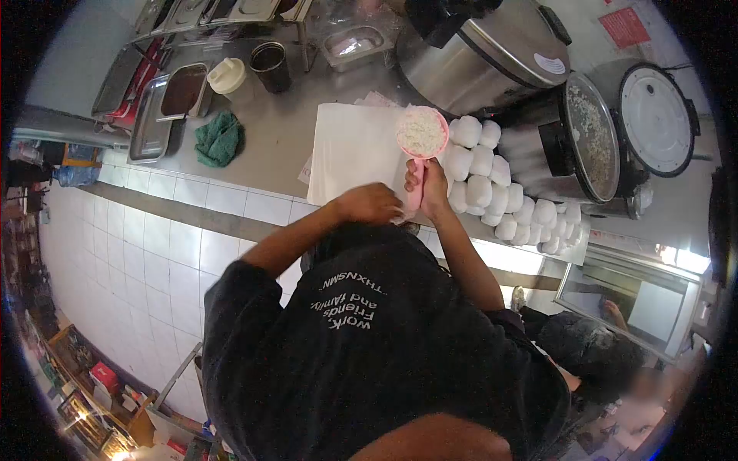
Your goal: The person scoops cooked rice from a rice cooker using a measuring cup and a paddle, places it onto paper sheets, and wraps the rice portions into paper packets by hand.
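Observation:
My right hand (433, 186) is closed around the handle of a pink scoop (417, 187) heaped with white rice (422, 132). The scoop is held over the right edge of a stack of white paper sheets (357, 146) on the steel counter. Close to my body, at the front edge of the paper, my left hand (373, 204) is curled with its fingers together near the lower end of the scoop handle. Something whitish shows at its fingertips, too small to name. Right of the scoop, several white wrapped bundles (482, 161) are piled in rows.
An open rice cooker (590, 146) with rice inside stands at the right, beside a large closed steel cooker (492, 58). Leftward on the counter (277, 157) are a green cloth (219, 139), a dark cup (270, 67), a cream-lidded container (227, 77) and metal trays (148, 134). Another person (588, 342) is at the lower right.

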A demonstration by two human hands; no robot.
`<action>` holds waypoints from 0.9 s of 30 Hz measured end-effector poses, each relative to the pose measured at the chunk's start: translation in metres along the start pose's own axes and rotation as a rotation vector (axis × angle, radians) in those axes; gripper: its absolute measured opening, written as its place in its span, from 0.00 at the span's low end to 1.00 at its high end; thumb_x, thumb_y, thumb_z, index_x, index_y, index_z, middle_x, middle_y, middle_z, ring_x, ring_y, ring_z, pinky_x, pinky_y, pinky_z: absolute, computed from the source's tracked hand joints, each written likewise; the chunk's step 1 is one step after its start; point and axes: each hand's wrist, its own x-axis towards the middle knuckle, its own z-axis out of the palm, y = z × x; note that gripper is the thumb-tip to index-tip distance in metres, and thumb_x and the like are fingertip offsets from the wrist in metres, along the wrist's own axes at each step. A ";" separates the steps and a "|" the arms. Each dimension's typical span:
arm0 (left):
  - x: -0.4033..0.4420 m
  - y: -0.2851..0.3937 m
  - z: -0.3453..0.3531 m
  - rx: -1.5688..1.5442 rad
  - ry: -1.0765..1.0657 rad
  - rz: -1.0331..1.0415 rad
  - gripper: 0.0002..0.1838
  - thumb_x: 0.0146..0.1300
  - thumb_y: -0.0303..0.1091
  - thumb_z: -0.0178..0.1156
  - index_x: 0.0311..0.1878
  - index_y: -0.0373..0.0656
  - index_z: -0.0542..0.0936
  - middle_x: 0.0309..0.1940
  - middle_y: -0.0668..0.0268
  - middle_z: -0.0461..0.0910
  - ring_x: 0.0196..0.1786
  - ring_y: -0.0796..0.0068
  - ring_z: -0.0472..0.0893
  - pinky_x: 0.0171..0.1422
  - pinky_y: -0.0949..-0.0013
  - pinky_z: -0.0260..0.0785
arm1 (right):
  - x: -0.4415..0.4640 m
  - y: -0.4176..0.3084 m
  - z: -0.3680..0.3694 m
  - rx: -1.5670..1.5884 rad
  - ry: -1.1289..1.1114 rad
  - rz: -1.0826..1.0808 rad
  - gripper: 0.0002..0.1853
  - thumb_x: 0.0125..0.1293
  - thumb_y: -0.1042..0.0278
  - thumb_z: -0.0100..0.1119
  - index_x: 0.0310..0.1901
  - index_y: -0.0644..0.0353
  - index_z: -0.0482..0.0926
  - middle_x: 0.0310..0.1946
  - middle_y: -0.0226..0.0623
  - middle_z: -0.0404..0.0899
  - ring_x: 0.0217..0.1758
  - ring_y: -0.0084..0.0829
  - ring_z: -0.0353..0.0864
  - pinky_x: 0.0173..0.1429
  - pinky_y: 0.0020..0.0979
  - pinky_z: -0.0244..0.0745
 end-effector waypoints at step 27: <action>-0.028 -0.001 -0.019 0.445 0.070 -1.121 0.07 0.58 0.41 0.65 0.39 0.55 0.88 0.27 0.67 0.79 0.31 0.66 0.79 0.43 0.57 0.65 | -0.011 -0.011 -0.010 0.022 0.080 -0.042 0.11 0.73 0.56 0.41 0.49 0.51 0.67 0.30 0.28 0.68 0.24 0.19 0.64 0.28 0.26 0.63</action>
